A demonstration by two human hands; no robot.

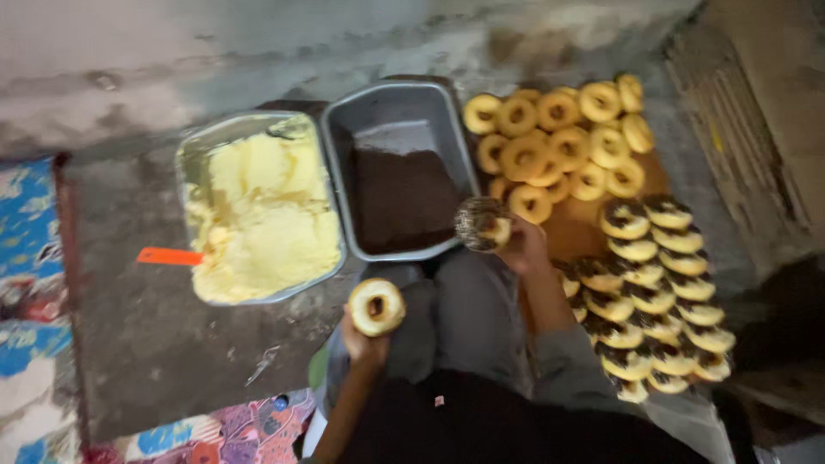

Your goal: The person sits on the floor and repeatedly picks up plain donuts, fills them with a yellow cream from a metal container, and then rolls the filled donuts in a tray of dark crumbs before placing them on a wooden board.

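Doughnut (483, 223) with sprinkles gripped in right hand (522, 247) at near-right corner of sprinkle tray (339, 172), finished rows (657, 292) just right of it, while left hand (365, 342) grips cream-topped doughnut (375, 306) below cream tray (191, 155), sprinkle tray up-right
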